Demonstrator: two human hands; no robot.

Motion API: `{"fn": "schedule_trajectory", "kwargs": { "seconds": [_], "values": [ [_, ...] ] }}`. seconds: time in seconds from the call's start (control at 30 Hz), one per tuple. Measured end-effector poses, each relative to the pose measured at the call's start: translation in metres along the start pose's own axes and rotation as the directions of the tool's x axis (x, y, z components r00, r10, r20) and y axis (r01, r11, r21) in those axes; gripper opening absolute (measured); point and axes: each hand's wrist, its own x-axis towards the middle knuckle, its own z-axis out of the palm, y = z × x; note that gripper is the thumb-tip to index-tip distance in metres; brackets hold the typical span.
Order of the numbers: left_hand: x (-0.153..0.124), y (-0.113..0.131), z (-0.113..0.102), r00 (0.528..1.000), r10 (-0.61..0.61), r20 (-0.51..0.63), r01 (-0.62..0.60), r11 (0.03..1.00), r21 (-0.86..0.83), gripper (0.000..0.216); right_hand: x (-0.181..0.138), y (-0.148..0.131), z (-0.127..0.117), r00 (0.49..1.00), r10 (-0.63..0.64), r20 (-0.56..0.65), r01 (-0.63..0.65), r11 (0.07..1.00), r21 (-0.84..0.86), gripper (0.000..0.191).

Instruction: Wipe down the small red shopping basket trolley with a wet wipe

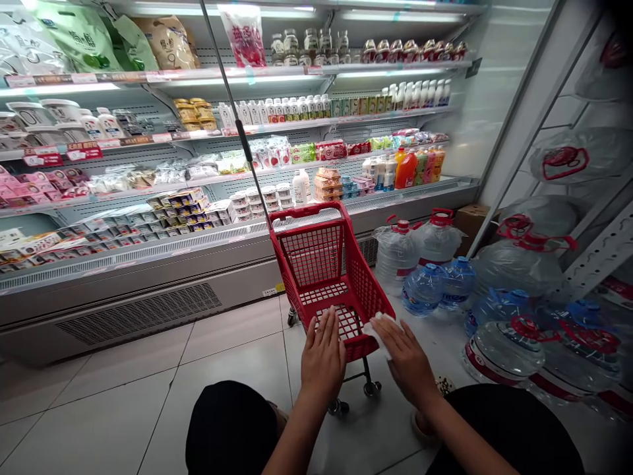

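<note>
A small red plastic shopping cart point(316, 264) stands on the tiled floor in front of me, its basket empty. My left hand point(324, 356) lies flat with fingers stretched out on the near rim of the basket. My right hand point(403, 353) rests beside the cart's right near corner, fingers extended over a white cloth or tissue point(378, 328) that it presses against the rim. My knees in black trousers show at the bottom of the view.
A long refrigerated shelf unit point(148, 264) with dairy, drinks and packaged food runs behind the cart. Large water jugs point(395, 254) and blue-capped bottles point(425, 287) crowd the floor to the right. A cardboard box point(469, 221) sits behind them. A thin pole point(237, 125) leans across the shelves.
</note>
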Motion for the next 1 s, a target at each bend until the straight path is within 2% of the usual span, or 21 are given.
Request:
{"fn": "schedule_trajectory", "kwargs": {
  "seconds": [0.07, 0.13, 0.2, 0.3, 0.37, 0.43, 0.57, 0.7, 0.8, 0.87, 0.93, 1.0],
  "values": [
    [-0.002, 0.012, 0.005, 1.000, 0.018, 0.002, -0.018, 1.000, -0.014, 0.068, 0.001, -0.020, 0.004, 0.999, -0.035, -0.002, 0.035, 0.999, 0.030, 0.086],
    [-0.005, 0.018, 0.008, 0.999, 0.032, 0.006, -0.032, 0.999, -0.021, 0.069, 0.002, -0.029, 0.005, 0.996, -0.093, 0.008, 0.093, 0.994, 0.050, 0.086],
    [-0.009, 0.018, 0.008, 0.999, 0.046, 0.014, -0.045, 0.999, -0.023, 0.069, 0.004, -0.021, 0.002, 0.989, -0.147, 0.031, 0.145, 0.988, 0.061, 0.088],
    [-0.013, 0.009, 0.002, 0.997, 0.079, 0.021, -0.079, 0.997, -0.026, 0.066, 0.005, 0.008, -0.007, 0.984, -0.169, 0.064, 0.165, 0.984, 0.066, 0.088],
    [-0.014, 0.003, -0.003, 0.996, 0.087, 0.019, -0.087, 0.996, -0.024, 0.065, 0.006, 0.021, -0.011, 0.986, -0.153, 0.066, 0.149, 0.987, 0.066, 0.082],
    [-0.016, -0.003, -0.007, 0.996, 0.092, 0.017, -0.092, 0.995, -0.023, 0.065, 0.005, 0.021, -0.011, 0.990, -0.135, 0.048, 0.131, 0.988, 0.080, 0.072],
    [-0.022, -0.018, -0.012, 0.997, 0.077, 0.015, -0.077, 0.997, -0.029, 0.063, 0.001, -0.008, -0.006, 0.995, -0.100, -0.007, 0.100, 0.988, 0.121, 0.063],
    [-0.033, -0.039, -0.013, 0.999, -0.040, -0.008, 0.041, 0.999, 0.005, 0.064, 0.002, -0.043, -0.007, 0.988, -0.153, -0.028, 0.155, 0.974, 0.165, 0.066],
    [-0.040, -0.045, -0.014, 0.992, -0.123, -0.038, 0.125, 0.991, 0.046, 0.067, 0.008, -0.058, -0.012, 0.961, -0.278, -0.012, 0.276, 0.945, 0.174, 0.065],
    [-0.043, -0.044, -0.014, 0.993, -0.113, -0.039, 0.114, 0.993, 0.040, 0.067, 0.014, -0.059, -0.015, 0.922, -0.387, 0.023, 0.377, 0.909, 0.179, 0.063],
    [-0.045, -0.041, -0.015, 0.997, -0.072, -0.034, 0.073, 0.997, 0.014, 0.065, 0.020, -0.052, -0.017, 0.876, -0.480, 0.053, 0.463, 0.866, 0.189, 0.060],
    [-0.046, -0.041, -0.015, 0.998, -0.056, -0.032, 0.055, 0.998, -0.011, 0.063, 0.027, -0.037, -0.017, 0.855, -0.514, 0.069, 0.495, 0.848, 0.187, 0.059]
  ]
}}
